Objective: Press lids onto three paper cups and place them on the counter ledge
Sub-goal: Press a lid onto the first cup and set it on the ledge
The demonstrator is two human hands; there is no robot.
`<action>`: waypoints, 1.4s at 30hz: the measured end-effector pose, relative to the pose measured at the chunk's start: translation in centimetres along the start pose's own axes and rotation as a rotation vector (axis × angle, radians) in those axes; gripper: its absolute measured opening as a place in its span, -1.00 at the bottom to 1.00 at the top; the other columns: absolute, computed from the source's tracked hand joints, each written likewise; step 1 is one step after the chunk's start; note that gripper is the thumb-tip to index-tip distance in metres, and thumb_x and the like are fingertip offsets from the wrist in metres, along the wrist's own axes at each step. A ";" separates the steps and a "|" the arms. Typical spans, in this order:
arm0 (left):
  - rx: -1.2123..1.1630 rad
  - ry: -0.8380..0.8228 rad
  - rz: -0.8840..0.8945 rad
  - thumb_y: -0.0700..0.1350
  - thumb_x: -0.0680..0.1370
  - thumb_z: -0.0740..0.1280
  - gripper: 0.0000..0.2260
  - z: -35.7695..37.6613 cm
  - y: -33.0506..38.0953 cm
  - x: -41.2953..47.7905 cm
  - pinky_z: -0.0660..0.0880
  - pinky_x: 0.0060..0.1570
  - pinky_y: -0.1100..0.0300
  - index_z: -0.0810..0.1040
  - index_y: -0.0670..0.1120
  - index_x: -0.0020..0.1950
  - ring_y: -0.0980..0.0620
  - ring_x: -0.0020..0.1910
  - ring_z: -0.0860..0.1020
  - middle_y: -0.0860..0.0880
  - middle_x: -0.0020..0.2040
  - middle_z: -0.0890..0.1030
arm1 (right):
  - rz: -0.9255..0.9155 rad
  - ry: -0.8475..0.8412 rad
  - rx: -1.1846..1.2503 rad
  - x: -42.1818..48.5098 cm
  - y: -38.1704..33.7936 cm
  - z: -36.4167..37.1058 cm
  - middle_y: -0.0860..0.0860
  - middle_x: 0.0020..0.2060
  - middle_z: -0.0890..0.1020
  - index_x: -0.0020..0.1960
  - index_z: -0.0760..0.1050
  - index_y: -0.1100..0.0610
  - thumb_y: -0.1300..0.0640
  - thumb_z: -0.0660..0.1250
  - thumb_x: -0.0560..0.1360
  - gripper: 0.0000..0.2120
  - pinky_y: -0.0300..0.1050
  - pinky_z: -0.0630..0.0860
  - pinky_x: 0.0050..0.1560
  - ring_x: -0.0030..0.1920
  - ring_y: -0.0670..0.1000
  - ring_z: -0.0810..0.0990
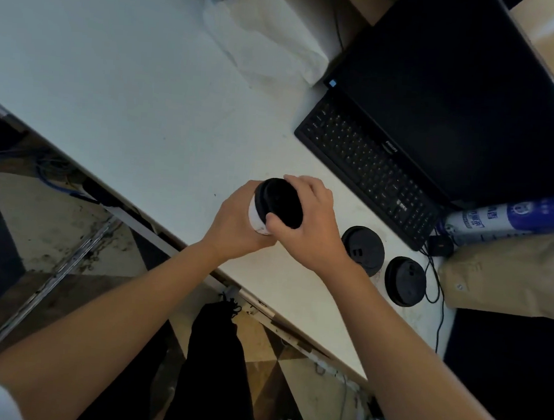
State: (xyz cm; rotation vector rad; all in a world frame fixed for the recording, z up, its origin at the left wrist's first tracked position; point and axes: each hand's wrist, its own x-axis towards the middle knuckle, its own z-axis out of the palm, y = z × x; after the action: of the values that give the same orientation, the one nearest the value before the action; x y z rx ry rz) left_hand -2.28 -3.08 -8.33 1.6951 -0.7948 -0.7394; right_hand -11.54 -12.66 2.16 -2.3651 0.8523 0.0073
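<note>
White tabletop (130,84), keyboard (370,170) behind. Left hand (233,223) fingers wrap the paper cup (256,220) mid-tabletop. Right hand (312,227) fingers curl over its black lid (281,202), pressing. Probably not fully seated. Next: even pressure round the rim.

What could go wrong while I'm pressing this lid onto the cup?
1. The left hand grips the cup at a tilt, so the right hand's push on the lid could seat it crooked or dent the paper.
2. The cup is near the table's front edge; a slip might drop it to the floor.
3. The keyboard lies close, so any spill could reach it.
</note>
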 end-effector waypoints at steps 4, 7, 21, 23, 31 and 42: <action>0.102 -0.006 0.069 0.11 0.31 0.55 -0.29 0.1 -0.1 -0.9 0.54 0.16 -0.05 0.43 -0.05 0.40 0.00 0.18 0.55 0.01 0.24 0.58 | 0.240 0.119 0.089 -0.5 -1.3 2.2 0.04 0.35 0.38 0.51 0.34 0.12 -0.14 0.33 0.58 -0.41 -0.16 0.28 0.26 0.34 0.03 0.27; 0.100 -0.001 0.041 0.14 0.35 0.50 -0.31 0.3 -0.2 -1.5 0.55 0.16 0.02 0.39 -0.04 0.41 0.02 0.16 0.56 0.06 0.23 0.56 | 0.261 0.179 0.018 -0.2 -2.1 3.5 0.06 0.28 0.40 0.43 0.38 0.15 -0.21 0.28 0.58 -0.42 -0.11 0.32 0.17 0.23 0.03 0.27; 0.003 -0.010 -0.032 -0.07 0.31 0.64 -0.27 -0.4 -0.3 -1.5 0.44 0.04 0.50 0.39 -0.01 0.39 0.31 0.08 0.55 0.28 0.09 0.53 | -0.007 0.245 -0.078 0.5 -1.1 3.6 0.01 0.01 0.49 0.12 0.55 0.21 -0.27 0.25 0.42 -0.42 -0.23 0.40 0.02 0.08 -0.01 0.39; -0.001 -0.021 -0.026 -0.06 0.31 0.63 -0.27 -0.8 0.4 -1.5 0.51 0.09 0.34 0.38 -0.01 0.41 0.20 0.11 0.57 0.15 0.15 0.57 | -0.015 0.215 -0.073 0.5 -1.2 2.9 0.03 0.06 0.50 0.21 0.54 0.21 -0.30 0.21 0.43 -0.36 -0.25 0.35 0.07 0.11 0.00 0.39; 0.335 0.164 0.008 0.11 0.35 0.56 -0.30 -1.5 3.9 -1.1 0.61 0.01 -0.07 0.39 -0.01 0.41 -0.03 0.10 0.58 0.00 0.20 0.60 | 0.179 0.244 -0.096 0.1 -3.6 0.4 0.03 0.06 0.46 0.23 0.50 0.13 -0.25 0.13 0.59 -0.51 0.02 0.48 0.06 0.12 0.09 0.42; 0.072 -0.038 0.017 -0.06 0.33 0.61 -0.28 -4.2 8.3 -0.9 0.50 -0.15 0.36 0.32 0.09 0.38 0.18 -0.04 0.58 0.18 0.06 0.56 | -0.127 0.426 -0.323 -0.1 -5.6 -4.3 0.00 -0.29 0.38 -0.31 0.38 0.16 -0.27 0.12 0.52 -0.49 -0.12 0.31 -0.31 -0.29 0.00 0.37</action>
State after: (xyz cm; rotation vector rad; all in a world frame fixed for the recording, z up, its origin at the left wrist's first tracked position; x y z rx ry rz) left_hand -0.67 -1.72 0.75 1.7403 -0.8707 -0.7409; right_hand -9.25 -11.60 8.69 -2.7746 0.9495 -0.4572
